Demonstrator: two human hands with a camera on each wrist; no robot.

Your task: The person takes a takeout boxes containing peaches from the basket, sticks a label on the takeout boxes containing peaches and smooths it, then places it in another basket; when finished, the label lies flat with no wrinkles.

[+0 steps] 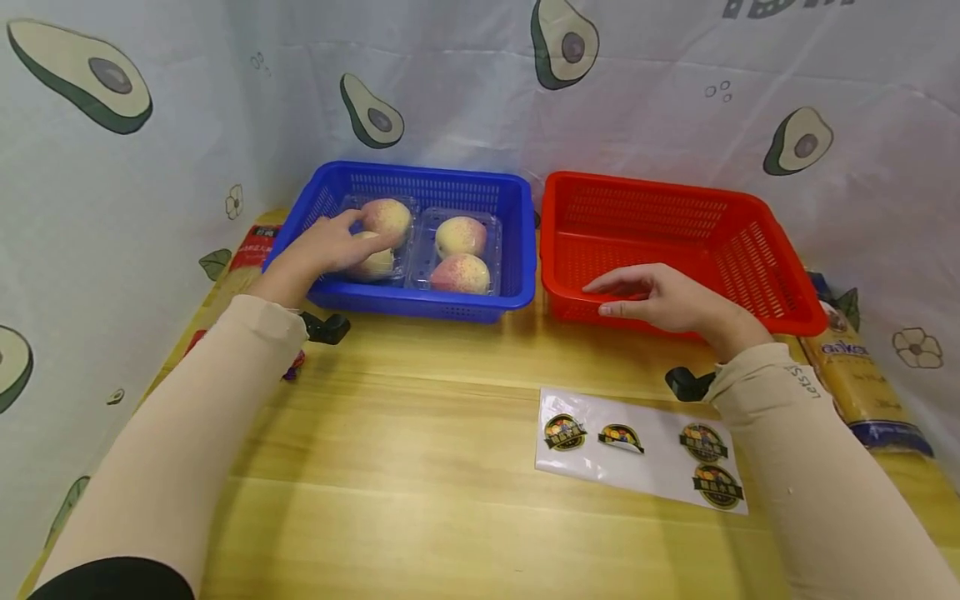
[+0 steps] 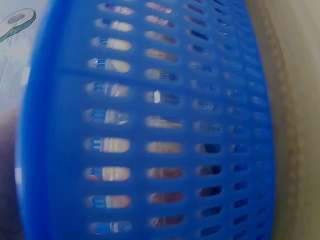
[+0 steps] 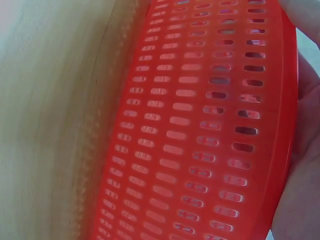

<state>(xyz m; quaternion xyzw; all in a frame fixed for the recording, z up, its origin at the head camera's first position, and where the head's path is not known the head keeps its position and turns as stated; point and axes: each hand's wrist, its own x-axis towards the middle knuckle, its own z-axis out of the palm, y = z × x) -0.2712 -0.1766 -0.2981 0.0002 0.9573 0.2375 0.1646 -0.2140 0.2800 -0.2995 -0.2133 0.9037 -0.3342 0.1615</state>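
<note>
My left hand point(image 1: 330, 248) reaches over the left wall of the blue basket point(image 1: 420, 302). Its fingers are spread over the left clear plastic punnet point(image 1: 408, 250), right at a back peach point(image 1: 387, 218) and a front peach point(image 1: 372, 260). A second punnet point(image 1: 495, 242) with two peaches point(image 1: 461, 273) sits to its right. Over the front rim of the red basket point(image 1: 637, 187), my right hand point(image 1: 660, 296) hovers with loosely extended fingers and holds nothing. In the right wrist view, the red wall partly hides that hand. The blue wall fills most of the left wrist view.
A white sticker sheet point(image 1: 637, 471) with several round labels lies in front of the red basket; one label point(image 1: 621, 438) has a curled edge. A yellow packet point(image 1: 862, 375) lies at the right, a red packet point(image 1: 255, 247) at the left. A printed curtain point(image 1: 465, 108) hangs behind.
</note>
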